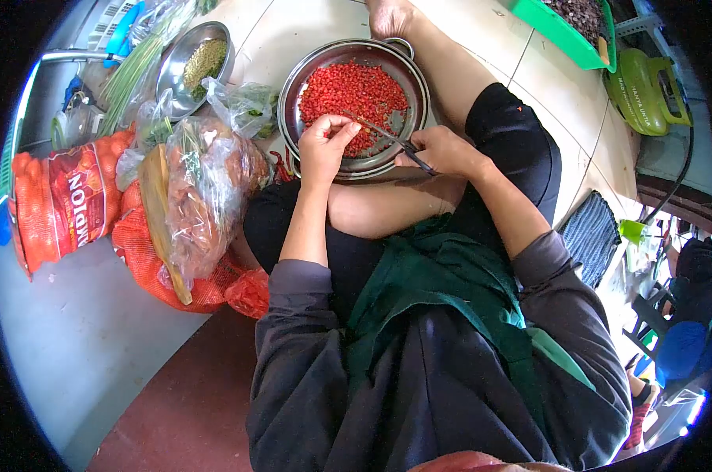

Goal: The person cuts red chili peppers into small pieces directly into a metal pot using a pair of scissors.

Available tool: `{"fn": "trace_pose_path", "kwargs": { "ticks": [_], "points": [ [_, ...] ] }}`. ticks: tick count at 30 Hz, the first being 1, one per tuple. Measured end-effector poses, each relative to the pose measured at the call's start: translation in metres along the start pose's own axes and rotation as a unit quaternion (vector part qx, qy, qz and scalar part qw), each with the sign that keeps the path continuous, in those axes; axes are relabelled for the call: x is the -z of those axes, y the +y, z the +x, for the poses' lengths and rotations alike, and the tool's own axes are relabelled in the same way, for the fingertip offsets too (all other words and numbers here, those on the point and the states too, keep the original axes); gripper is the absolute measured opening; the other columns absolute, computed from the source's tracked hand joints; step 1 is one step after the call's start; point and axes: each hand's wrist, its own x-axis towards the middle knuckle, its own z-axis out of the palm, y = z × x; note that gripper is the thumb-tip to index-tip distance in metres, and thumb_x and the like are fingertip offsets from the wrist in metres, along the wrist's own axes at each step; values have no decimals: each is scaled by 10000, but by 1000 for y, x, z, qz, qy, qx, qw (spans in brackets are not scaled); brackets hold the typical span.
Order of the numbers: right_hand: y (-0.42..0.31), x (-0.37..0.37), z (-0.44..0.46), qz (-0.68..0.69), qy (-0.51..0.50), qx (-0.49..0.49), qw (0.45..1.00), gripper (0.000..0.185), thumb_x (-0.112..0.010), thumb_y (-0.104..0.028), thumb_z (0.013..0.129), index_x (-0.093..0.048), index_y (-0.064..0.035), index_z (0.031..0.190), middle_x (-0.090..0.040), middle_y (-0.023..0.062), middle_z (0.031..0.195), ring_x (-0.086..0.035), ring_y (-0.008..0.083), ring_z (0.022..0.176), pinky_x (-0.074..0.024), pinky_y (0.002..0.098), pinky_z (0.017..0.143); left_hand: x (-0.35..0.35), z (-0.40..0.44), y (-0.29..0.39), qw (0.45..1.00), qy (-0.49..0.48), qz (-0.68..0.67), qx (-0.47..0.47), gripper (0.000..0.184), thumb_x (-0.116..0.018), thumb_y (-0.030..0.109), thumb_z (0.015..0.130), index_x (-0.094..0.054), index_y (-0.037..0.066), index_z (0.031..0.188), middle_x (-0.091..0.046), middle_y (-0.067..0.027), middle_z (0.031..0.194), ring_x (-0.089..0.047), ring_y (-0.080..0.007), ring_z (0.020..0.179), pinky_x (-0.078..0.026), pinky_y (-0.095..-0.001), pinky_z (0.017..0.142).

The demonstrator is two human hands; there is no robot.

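Observation:
A steel pot (pixel 287 118) with a loop handle stands on the floor before my crossed legs. Chopped red chilies (pixel 348 90) cover much of its bottom. Over its near rim, my left hand (pixel 324 149) pinches what looks like a red chili, mostly hidden by the fingertips. My right hand (pixel 448 151) grips black-handled scissors (pixel 389 135), their blades pointing left toward those fingertips. The handle loops are largely covered by my fingers. A few whole red chilies (pixel 281 167) lie beside the pot, near my left knee.
Left of me are a red net sack (pixel 65 200), clear plastic bags (pixel 206 189) and a wooden slat (pixel 158 212). A steel bowl (pixel 171 79) of chopped pale-green bits stands farther back. A green tray (pixel 556 31) and green gas cylinder (pixel 639 93) are at right.

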Motion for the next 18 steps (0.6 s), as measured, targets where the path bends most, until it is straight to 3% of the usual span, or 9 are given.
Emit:
{"fn": "trace_pose_path", "kwargs": {
  "ticks": [2, 5, 11, 14, 17, 18],
  "points": [
    [1, 0, -1, 26, -5, -3, 1000, 569, -652, -536, 725, -627, 32, 745, -584, 218, 675, -567, 300, 628, -434, 395, 619, 1, 0, 0, 1000, 7, 12, -7, 158, -721, 120, 768, -626, 11, 831, -617, 5, 748, -531, -55, 673, -431, -201, 623],
    [-7, 3, -3, 15, -57, -26, 998, 488, -670, -469, 763, -619, 16, 758, -530, 71, 583, -475, 146, 588, -395, 325, 565, 0, 0, 0, 1000, 5, 4, -7, 154, -723, 121, 766, -621, 15, 812, -612, 9, 739, -524, -52, 666, -427, -202, 616],
    [-15, 9, -4, -9, -65, -24, 998, 502, -679, -483, 750, -578, 4, 681, -468, 42, 541, -428, 126, 545, -350, 317, 508, 0, -2, 10, 1000, -9, -2, -16, 156, -725, 122, 765, -612, 19, 798, -609, 7, 732, -521, -53, 668, -424, -205, 614],
    [-12, 9, -1, 23, -75, -69, 995, 540, -667, -511, 728, -633, 29, 725, -582, 159, 618, -551, 230, 595, -431, 373, 596, 0, -1, 7, 1000, -3, -21, -12, 235, -739, 217, 759, -608, 22, 768, -599, 13, 708, -511, -52, 659, -418, -200, 609],
    [-1, 3, 0, 35, -10, -49, 998, 524, -675, -502, 726, -648, 20, 754, -608, 166, 666, -573, 226, 640, -448, 364, 632, 5, 1, 11, 990, 7, 135, 41, 331, -724, 324, 765, -586, 25, 802, -592, 2, 726, -498, -55, 666, -408, -204, 601],
    [-5, 4, -1, 36, -7, -53, 998, 527, -675, -505, 724, -651, 20, 772, -614, 170, 687, -581, 231, 661, -452, 361, 648, 5, 1, 9, 992, 1, 104, 67, 337, -709, 332, 776, -574, 29, 833, -595, -10, 764, -505, -64, 682, -410, -210, 613]
  ]
}}
